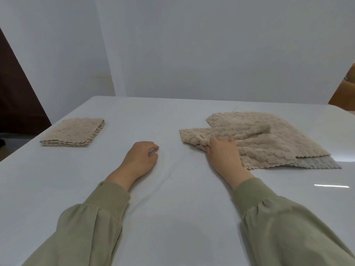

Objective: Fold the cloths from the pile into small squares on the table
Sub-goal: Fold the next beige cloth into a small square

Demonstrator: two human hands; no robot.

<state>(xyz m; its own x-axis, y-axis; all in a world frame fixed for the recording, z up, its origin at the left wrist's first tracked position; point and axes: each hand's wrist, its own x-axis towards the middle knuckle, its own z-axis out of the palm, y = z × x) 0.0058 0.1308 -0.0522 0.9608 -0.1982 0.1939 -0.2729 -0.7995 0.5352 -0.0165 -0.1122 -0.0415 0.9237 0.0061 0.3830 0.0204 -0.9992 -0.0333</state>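
A pile of beige textured cloths (255, 139) lies unfolded on the right of the white table (172, 189). The corner of a grey cloth (318, 163) peeks out from under it. My right hand (223, 152) pinches the near left edge of the top beige cloth, thumb under the fabric and fingers on top. My left hand (141, 160) rests on the bare table to the left of the pile, fingers loosely curled with nothing in them. A folded beige cloth (74, 134) lies as a neat layered square at the far left.
A white wall stands right behind the table's far edge. A brown cardboard box (343, 91) sits at the far right corner. The left table edge drops off next to the folded cloth, with a dark panel (17, 89) beyond it.
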